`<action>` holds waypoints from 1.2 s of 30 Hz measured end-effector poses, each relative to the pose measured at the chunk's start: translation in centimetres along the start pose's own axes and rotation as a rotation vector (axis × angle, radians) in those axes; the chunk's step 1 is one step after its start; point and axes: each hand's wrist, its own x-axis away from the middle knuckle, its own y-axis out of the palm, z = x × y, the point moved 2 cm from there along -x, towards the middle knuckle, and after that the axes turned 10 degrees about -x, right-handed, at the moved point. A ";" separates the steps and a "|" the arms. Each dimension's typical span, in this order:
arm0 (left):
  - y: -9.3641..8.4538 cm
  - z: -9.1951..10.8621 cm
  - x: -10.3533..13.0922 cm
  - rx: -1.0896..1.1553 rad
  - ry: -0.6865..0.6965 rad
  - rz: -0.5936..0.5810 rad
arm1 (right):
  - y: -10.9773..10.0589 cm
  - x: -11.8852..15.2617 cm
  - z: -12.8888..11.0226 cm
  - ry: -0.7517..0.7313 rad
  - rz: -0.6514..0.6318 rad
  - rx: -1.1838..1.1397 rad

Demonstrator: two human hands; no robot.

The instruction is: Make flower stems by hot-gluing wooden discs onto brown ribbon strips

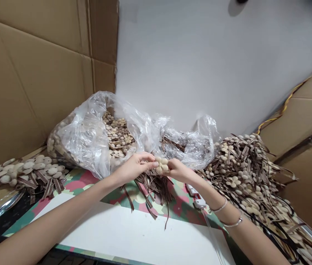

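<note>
A cream-coloured fabric flower [161,165] with rounded padded petals is held up between both hands, above the middle of the table. My left hand [140,166] pinches its left side with thumb and fingers. On the other side, my right hand [178,170] grips the right edge, its fingertips partly hidden behind the petals. Just beneath them lies a heap of brown ribbon strips [156,186], with loose ends hanging toward me. Whether a ribbon is fixed to the held flower I cannot tell.
An open clear plastic bag [89,132] full of flowers stands at the back left; another bag [200,143] holds brown ribbons. Flowers with ribbons pile up at right [241,180] and left [31,171]. A white glue gun-like tool [198,200] with a cable lies beside a white board [133,232].
</note>
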 end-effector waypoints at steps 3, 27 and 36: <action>0.3 0.8 0.5 -0.112 0.106 -0.187 | -1.7 1.2 -0.5 0.004 -0.081 -0.191; 1.2 3.5 0.5 -0.070 0.100 -0.275 | -3.6 3.2 -2.9 -0.130 0.040 -0.380; 2.0 7.7 -4.3 0.060 0.127 -0.376 | -8.5 6.4 -5.3 -0.289 0.360 -0.193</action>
